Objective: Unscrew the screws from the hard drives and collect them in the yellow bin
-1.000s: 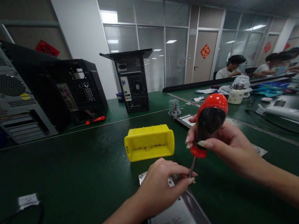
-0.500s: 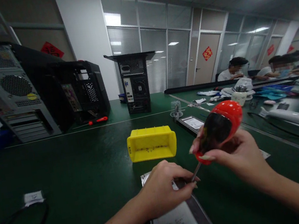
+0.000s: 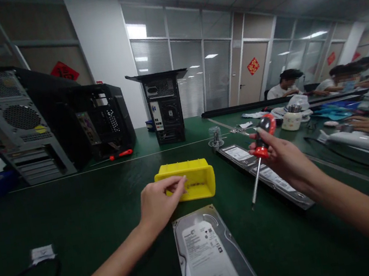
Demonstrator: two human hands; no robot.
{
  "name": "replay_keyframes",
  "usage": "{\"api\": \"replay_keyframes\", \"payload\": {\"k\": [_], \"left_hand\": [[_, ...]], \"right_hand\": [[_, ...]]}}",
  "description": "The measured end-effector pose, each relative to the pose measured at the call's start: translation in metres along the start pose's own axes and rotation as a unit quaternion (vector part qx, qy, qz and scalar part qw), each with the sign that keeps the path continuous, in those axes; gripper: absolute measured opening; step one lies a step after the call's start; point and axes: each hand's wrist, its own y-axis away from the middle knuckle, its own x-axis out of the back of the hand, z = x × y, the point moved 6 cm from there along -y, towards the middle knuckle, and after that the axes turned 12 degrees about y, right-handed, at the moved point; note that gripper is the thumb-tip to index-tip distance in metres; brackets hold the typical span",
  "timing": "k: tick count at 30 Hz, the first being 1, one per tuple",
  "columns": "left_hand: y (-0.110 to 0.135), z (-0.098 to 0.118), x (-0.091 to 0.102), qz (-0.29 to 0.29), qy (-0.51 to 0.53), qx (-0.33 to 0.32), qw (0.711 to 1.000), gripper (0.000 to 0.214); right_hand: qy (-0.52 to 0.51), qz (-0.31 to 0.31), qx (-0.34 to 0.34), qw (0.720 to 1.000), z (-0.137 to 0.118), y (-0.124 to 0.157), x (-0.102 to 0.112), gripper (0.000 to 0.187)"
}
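**Left fingertips at the yellow bin, screwdriver in the right hand**

I have the thumb and fingertips of the left hand (image 3: 158, 203) drawn close together at the mouth of the yellow bin (image 3: 203, 165); from here I cannot tell whether they grip anything. Small dark parts (image 3: 197, 184) lie inside, too tiny for me to name. My right hand (image 3: 286, 159) is grasping a red-and-black screwdriver (image 3: 260, 152) by its handle, shaft slanting down.

Below the bin, between my forearms, the hard drive (image 3: 209, 260) lies flat, label up, on the green table (image 3: 94, 213), with neither hand touching it. More drives (image 3: 278, 181) lie beyond the screwdriver shaft, with a clear cup (image 3: 215, 135) near their far end.

Farther out I see a black computer tower (image 3: 166, 108) behind the bin, and another person's hand (image 3: 360, 124) at far right.
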Motion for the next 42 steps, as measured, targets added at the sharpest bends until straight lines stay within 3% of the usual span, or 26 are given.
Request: {"api": "replay_keyframes", "payload": {"k": [2,5,9,12,16,19,28,34,42], "left_hand": [[0.004,-0.01,0.003,0.039,-0.039,0.0,0.998,0.03],[0.01,-0.018,-0.001,0.049,-0.084,-0.029,0.995,0.029],[0.014,-0.022,-0.009,0.02,-0.11,-0.068,0.991,0.031],[0.015,-0.025,-0.013,-0.009,-0.122,-0.077,0.99,0.031],[0.014,-0.027,-0.02,-0.069,-0.139,-0.08,0.985,0.028],[0.014,-0.028,-0.026,-0.112,-0.157,-0.075,0.978,0.027],[0.014,-0.035,-0.035,-0.176,-0.207,-0.031,0.962,0.031],[0.016,-0.033,-0.033,-0.184,-0.209,-0.027,0.96,0.031],[0.015,-0.03,-0.036,-0.197,-0.186,-0.052,0.961,0.032]], "right_hand": [[0.049,-0.051,-0.065,0.995,0.017,-0.002,-0.007,0.026],[0.134,-0.121,-0.133,0.975,0.041,0.0,-0.019,0.027],[0.249,-0.181,-0.148,0.94,0.06,0.006,-0.029,0.03],[0.34,-0.201,-0.106,0.913,0.064,0.008,-0.031,0.039],[0.458,-0.19,0.018,0.868,0.06,0.006,-0.029,0.053],[0.524,-0.178,0.087,0.829,0.062,0.007,-0.03,0.051],[0.649,-0.153,0.184,0.722,0.073,0.017,-0.045,0.051],[0.676,-0.152,0.201,0.692,0.07,0.02,-0.048,0.05],[0.69,-0.157,0.202,0.677,0.068,0.022,-0.05,0.05]]}}
